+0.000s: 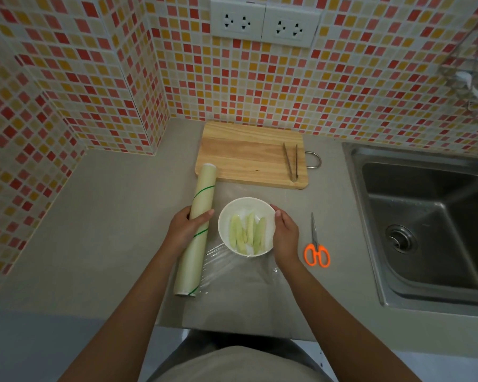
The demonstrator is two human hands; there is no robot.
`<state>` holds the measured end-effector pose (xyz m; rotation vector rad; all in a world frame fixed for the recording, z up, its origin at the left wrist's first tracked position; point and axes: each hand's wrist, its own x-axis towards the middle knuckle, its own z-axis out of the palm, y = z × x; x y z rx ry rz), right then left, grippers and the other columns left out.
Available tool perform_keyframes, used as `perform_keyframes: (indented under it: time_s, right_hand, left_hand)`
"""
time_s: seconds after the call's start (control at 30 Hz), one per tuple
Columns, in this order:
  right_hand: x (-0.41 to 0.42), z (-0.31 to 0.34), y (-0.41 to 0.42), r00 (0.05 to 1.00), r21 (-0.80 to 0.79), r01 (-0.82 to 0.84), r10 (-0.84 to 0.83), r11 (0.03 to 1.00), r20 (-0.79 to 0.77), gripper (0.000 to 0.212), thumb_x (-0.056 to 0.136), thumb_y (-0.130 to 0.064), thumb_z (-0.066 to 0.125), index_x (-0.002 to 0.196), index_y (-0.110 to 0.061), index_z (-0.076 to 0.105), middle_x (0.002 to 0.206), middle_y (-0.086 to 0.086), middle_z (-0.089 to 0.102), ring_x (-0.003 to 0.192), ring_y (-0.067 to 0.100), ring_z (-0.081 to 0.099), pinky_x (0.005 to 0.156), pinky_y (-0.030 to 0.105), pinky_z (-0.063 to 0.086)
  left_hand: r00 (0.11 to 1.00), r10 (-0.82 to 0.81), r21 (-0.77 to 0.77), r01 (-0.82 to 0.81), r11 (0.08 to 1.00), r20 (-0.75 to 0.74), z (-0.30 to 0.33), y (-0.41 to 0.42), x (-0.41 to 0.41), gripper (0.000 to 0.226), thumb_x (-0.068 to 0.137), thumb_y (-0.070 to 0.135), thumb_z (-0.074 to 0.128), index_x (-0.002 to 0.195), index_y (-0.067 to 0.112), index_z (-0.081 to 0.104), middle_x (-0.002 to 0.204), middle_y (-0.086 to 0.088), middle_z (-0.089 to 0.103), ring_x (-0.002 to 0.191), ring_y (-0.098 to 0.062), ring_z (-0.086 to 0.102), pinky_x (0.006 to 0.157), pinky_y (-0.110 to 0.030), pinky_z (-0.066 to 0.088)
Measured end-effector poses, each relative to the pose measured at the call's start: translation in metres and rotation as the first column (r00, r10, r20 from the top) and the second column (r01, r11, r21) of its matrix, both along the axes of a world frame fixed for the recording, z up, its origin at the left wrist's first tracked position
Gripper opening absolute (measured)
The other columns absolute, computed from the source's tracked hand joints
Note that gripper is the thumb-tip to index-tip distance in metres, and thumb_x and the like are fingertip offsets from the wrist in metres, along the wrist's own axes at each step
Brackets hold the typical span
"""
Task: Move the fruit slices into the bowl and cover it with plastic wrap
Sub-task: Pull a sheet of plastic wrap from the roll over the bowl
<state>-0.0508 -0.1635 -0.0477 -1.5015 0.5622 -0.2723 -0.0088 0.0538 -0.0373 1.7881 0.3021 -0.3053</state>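
A white bowl sits on the grey counter and holds several pale green fruit slices. A clear sheet of plastic wrap stretches from the roll over the bowl and the counter around it. The pale roll of plastic wrap lies left of the bowl, pointing away from me. My left hand grips the roll at its middle. My right hand rests against the bowl's right rim, fingers curled on the wrap there.
A wooden cutting board lies behind the bowl with metal tongs on its right side. Orange-handled scissors lie right of the bowl. A steel sink fills the right. Tiled walls stand behind and to the left.
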Motion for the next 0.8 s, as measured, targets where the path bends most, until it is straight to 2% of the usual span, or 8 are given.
perform_keyframes:
  time_s: [0.13, 0.23, 0.3, 0.4, 0.63, 0.8]
  right_hand:
    - [0.0009, -0.0004, 0.001, 1.0, 0.012, 0.01, -0.01, 1.0, 0.001, 0.029, 0.1, -0.014, 0.041, 0.101, -0.017, 0.07, 0.092, -0.005, 0.071, 0.09, 0.013, 0.065, 0.079, 0.024, 0.053]
    - [0.0024, -0.0018, -0.0004, 1.0, -0.021, 0.003, -0.003, 1.0, 0.0, 0.03, 0.1, -0.013, 0.041, 0.103, -0.014, 0.07, 0.094, -0.001, 0.071, 0.091, 0.015, 0.065, 0.081, 0.029, 0.053]
    - [0.0028, -0.0025, -0.0013, 1.0, -0.038, -0.002, 0.002, 0.999, 0.0, 0.03, 0.1, -0.013, 0.041, 0.103, -0.014, 0.07, 0.094, 0.001, 0.071, 0.091, 0.015, 0.066, 0.082, 0.031, 0.053]
    - [0.0031, -0.0021, -0.0014, 1.0, -0.055, 0.001, -0.001, 0.998, 0.001, 0.03, 0.1, -0.014, 0.04, 0.1, -0.018, 0.07, 0.091, -0.003, 0.071, 0.086, 0.009, 0.066, 0.078, 0.025, 0.053]
    - [0.0023, -0.0017, -0.0011, 1.0, -0.083, 0.009, -0.01, 0.996, -0.009, 0.03, 0.1, -0.014, 0.04, 0.104, -0.013, 0.07, 0.092, -0.003, 0.07, 0.085, 0.006, 0.065, 0.071, 0.013, 0.051]
    - [0.0014, 0.0005, -0.0021, 1.0, -0.07, -0.006, 0.005, 0.998, -0.024, 0.03, 0.1, -0.013, 0.04, 0.105, -0.012, 0.069, 0.095, 0.0, 0.07, 0.088, 0.008, 0.064, 0.075, 0.019, 0.052]
  left_hand:
    - [0.999, 0.034, -0.032, -0.034, 0.999, 0.026, 0.0, 0.0037, 0.0, 0.025, 0.082, 0.035, 0.074, 0.099, 0.017, 0.069, 0.079, 0.005, 0.068, 0.067, -0.008, 0.062, 0.056, -0.02, 0.045]
    - [0.999, 0.032, -0.041, -0.031, 0.999, 0.03, -0.0001, 0.0067, -0.001, 0.021, 0.085, 0.034, 0.071, 0.099, 0.018, 0.069, 0.08, 0.006, 0.069, 0.066, -0.004, 0.063, 0.054, -0.015, 0.046]
    - [1.0, 0.025, -0.078, -0.024, 0.997, 0.017, -0.0006, 0.0075, -0.0014, 0.021, 0.087, 0.032, 0.069, 0.1, 0.015, 0.069, 0.079, 0.004, 0.068, 0.067, -0.008, 0.062, 0.058, -0.021, 0.047]
    - [1.0, -0.004, -0.09, 0.004, 0.996, 0.006, -0.0004, 0.0076, -0.0004, 0.021, 0.089, 0.032, 0.066, 0.097, 0.013, 0.068, 0.078, 0.002, 0.066, 0.07, -0.013, 0.06, 0.065, -0.028, 0.047]
    - [1.0, -0.022, -0.053, 0.022, 0.998, 0.002, -0.0014, 0.0075, 0.0011, 0.021, 0.091, 0.036, 0.062, 0.093, 0.016, 0.067, 0.075, 0.005, 0.065, 0.068, -0.011, 0.06, 0.061, -0.027, 0.044]
    - [0.999, -0.037, -0.042, 0.037, 0.998, 0.006, -0.0019, 0.0079, 0.0026, 0.022, 0.092, 0.038, 0.061, 0.091, 0.017, 0.067, 0.075, 0.004, 0.065, 0.069, -0.013, 0.06, 0.063, -0.028, 0.044]
